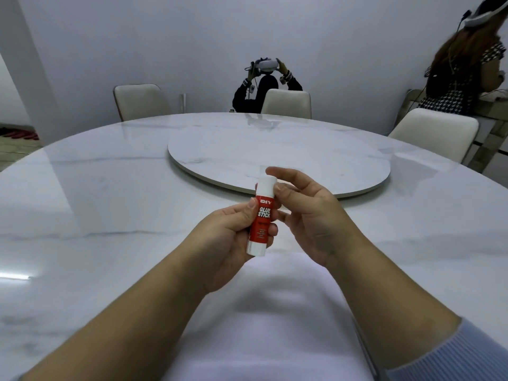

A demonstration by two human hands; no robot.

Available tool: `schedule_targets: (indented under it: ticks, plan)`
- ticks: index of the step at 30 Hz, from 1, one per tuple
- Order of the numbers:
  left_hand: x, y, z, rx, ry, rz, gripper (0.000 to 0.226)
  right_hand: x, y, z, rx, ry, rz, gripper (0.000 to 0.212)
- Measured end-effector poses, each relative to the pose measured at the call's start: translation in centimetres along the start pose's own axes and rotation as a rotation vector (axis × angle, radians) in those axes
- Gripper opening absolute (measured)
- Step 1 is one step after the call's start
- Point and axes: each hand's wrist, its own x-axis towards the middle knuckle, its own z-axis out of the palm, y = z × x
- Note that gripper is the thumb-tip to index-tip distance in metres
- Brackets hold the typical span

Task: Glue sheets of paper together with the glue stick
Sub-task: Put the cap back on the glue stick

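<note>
Glue stick [261,215] is held upright, slightly tilted, above the near part of the marble table [110,215], approx. centre of view. Red label w/ white lettering is turned toward the camera; white cap is on top, white base at bottom.

Left hand [231,240] is closed round the lower body of the stick: thumb pressed on the label's left side, fingers wrapped behind, one fingertip visible at the right edge. Right hand [308,215] is loosely curled at the cap end: thumb laid against the cap/label junction, index finger arched over the cap top. Whether the index finger touches the cap cannot be told. Cap is seated on the tube.

White paper [275,312] is seen lying on the table below the forearms, blurred; sheet count cannot be told. Blue ribbed sleeve [453,358] is visible on the right arm.

Lazy Susan [275,152] sits at table centre, beyond the hands. White chairs [286,104] are placed round the far side. Two other persons w/ headsets are seen in the background.
</note>
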Motion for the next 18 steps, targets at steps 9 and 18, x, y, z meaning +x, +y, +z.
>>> schedule_targets:
  ticks: [9,18]
  plan:
    - [-0.1,-0.1,0.2,-0.024,-0.020,-0.021,0.035,0.0,-1.1,-0.8,0.040,-0.039,0.036,0.028]
    - [-0.1,0.1,0.0,0.027,0.032,-0.005,0.026,0.2,0.3,0.4,-0.038,0.035,0.011,0.020]
